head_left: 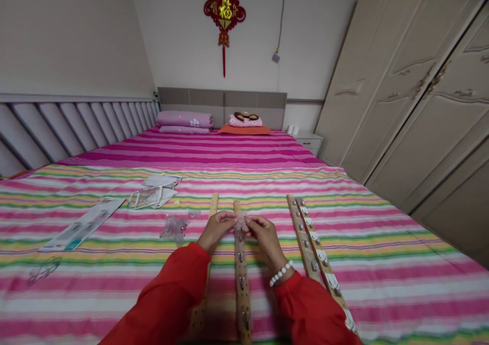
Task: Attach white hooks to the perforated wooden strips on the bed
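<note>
A wooden strip (pixel 242 271) bears shiny metal fittings (pixel 241 284), over matt cloth (pixel 133 289).

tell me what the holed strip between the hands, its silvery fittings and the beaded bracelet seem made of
Strip: probably wood, matte, from its tan colour and dull surface. Fittings: likely metal, shiny, going by bright glints. Bracelet: smooth white beads, perhaps plastic or stone; the look leaves it open.

Wooden strip (pixel 241 271): narrow, straight, light brown; lying lengthwise on the bed (pixel 263 182), far end pointing toward the bed's head edge, well apart from both side edges. Metal hooks (pixel 242 283) stand spaced in one row along its upper face. Clear piece (pixel 241 217): small, transparent, at the strip's far end; attachment cannot be determined.
</note>
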Available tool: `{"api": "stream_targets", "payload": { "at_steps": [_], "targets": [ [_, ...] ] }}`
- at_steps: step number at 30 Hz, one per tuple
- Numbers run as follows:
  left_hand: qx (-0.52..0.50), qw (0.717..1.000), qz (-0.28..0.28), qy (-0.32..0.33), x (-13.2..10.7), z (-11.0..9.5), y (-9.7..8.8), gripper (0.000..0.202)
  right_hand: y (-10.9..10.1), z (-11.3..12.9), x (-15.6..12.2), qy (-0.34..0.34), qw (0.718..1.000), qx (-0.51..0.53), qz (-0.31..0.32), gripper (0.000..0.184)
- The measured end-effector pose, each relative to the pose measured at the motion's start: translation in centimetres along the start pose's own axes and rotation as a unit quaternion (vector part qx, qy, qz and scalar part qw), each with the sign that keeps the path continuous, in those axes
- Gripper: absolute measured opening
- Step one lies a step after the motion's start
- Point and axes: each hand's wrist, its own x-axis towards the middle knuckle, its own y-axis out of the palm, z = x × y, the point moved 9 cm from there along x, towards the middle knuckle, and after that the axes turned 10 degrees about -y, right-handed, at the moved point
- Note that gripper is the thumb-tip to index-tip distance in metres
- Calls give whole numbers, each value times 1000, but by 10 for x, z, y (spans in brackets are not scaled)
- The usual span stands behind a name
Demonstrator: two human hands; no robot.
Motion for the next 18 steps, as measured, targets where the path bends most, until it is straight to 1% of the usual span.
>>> {"api": "stream_targets", "payload": {
  "at_steps": [3, 5, 7, 12, 18],
  "targets": [
    [-21, 999, -21, -27, 18, 17, -4, 39, -4, -16, 12, 32, 999, 1, -12, 22],
    [-28, 998, -44, -32, 28, 22, -8, 38, -5, -25, 19, 39, 999, -3, -16, 23],
    [-20, 998, -59, -30, 37, 25, -10, 34, -7, -33, 27, 40, 999, -11, -19, 24],
    [24, 995, -88, -26, 55, 32, -13, 24, -14, -50, 43, 33, 998, -40, -34, 19],
    [59, 992, -111, -30, 69, 49, -17, 15, -18, -69, 48, 26, 997, -67, -24, 17]
  ]
}}
